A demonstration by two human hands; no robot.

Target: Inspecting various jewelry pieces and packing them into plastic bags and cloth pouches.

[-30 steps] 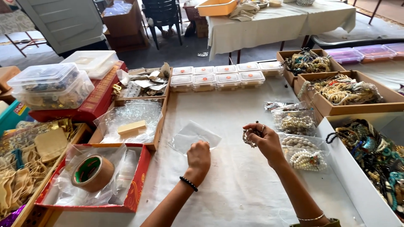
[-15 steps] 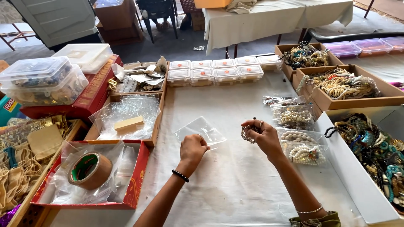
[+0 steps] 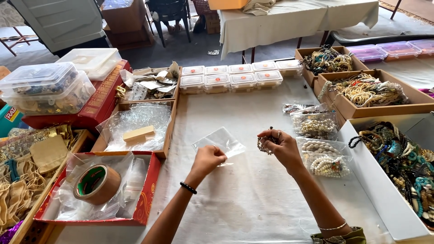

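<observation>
I see a white-clothed counter (image 3: 253,199). On it lie small lidded tubs (image 3: 235,76) in rows, cardboard boxes (image 3: 361,97) of beads, bagged pearls (image 3: 318,135), a white tray (image 3: 384,194), a red tray (image 3: 147,199) and stacked red boxes (image 3: 97,101).

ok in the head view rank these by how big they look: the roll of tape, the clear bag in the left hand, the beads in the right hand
1. clear bag
2. roll of tape, close to the bag in size and nearer the camera, so this order is unsure
3. beads, clearly smallest

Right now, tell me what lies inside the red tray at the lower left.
The red tray holds a brown tape roll with a green core on crinkled clear plastic bags. Whatever lies beneath the plastic is hidden.
</observation>
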